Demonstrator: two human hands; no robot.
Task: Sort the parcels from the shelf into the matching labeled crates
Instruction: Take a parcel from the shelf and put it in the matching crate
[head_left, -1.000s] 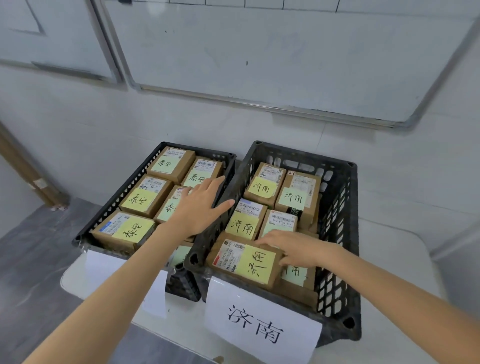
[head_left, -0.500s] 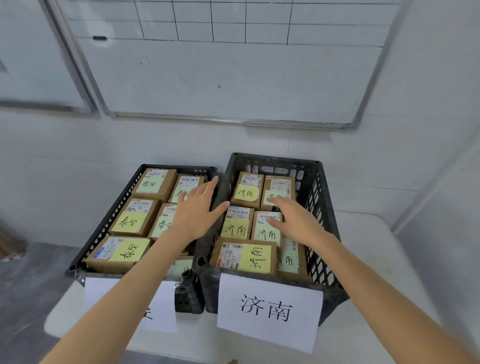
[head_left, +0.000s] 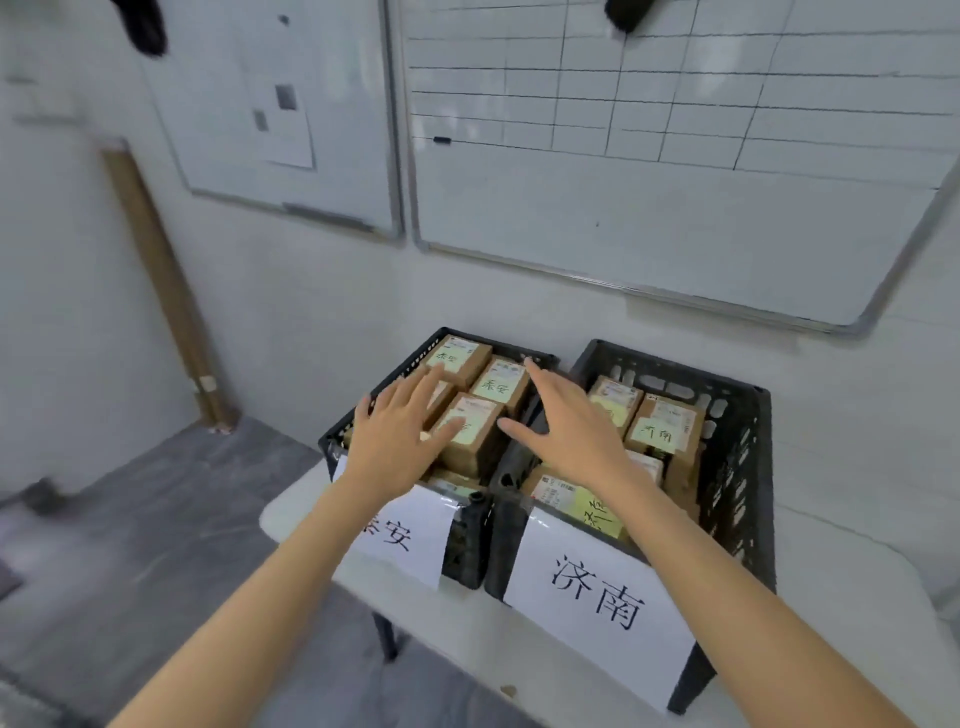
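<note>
A wooden plank (head_left: 161, 280) leans on the wall far to the left of both hands, above a grey floor (head_left: 130, 545). The person's left hand (head_left: 396, 437) reaches forward on a bare forearm, palm down, with the fingers straight and fanned. Its grip is wide and holds nothing. Beneath it sits the left crate (head_left: 332, 441), black and packed with brown boxes. The fingertips lie over the near parcel (head_left: 483, 447), but it is unclear whether they touch it. The far parcels (head_left: 501, 384), which carry yellow-green notes, lie just past the fingertips. A paper label (head_left: 410, 530) hangs on the crate front below the wrist.

The right hand (head_left: 566, 428) is just beside the left, palm down, fingers spread and thumb pointing toward the left hand. Its grip is also wide and empty. It hovers over the adjoining walls of the two crates. To its right stands the taller right crate (head_left: 737, 467), holding more parcels (head_left: 665, 426), and the forearm crosses above the nearest of them. A larger label (head_left: 597, 592) covers the front of this crate. Both crates stand on a white worktop (head_left: 291, 514). Whiteboards (head_left: 675, 208) hang on the wall beyond the hands.
</note>
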